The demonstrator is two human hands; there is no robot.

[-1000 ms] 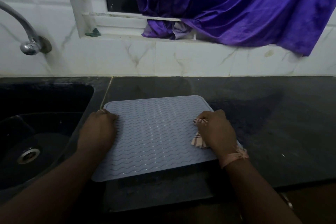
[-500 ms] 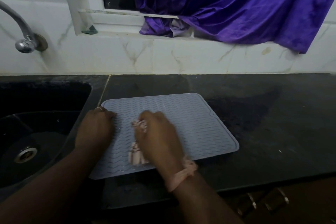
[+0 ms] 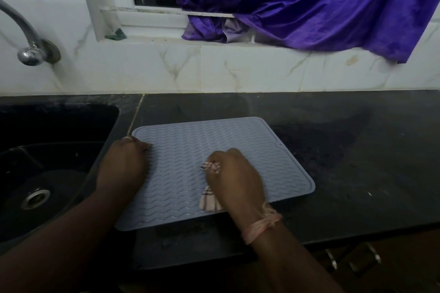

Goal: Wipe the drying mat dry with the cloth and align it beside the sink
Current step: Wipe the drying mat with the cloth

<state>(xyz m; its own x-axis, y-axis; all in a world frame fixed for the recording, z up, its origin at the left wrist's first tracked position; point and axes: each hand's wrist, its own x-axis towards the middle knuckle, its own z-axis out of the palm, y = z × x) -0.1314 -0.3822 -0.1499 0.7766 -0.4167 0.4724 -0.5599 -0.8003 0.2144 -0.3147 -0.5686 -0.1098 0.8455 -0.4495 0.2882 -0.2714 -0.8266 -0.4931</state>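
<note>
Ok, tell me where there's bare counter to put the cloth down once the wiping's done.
The widest bare patch is the dark counter right of the drying mat, up to the tiled wall. A narrower strip runs behind the mat. It is crowded on the mat's sink side, where the left hand presses and the right hand grips the cloth.

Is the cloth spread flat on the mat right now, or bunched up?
Bunched up. The cloth is wadded inside the right hand, with only striped ends poking out at the knuckles and the heel of the hand, over the drying mat.
</note>
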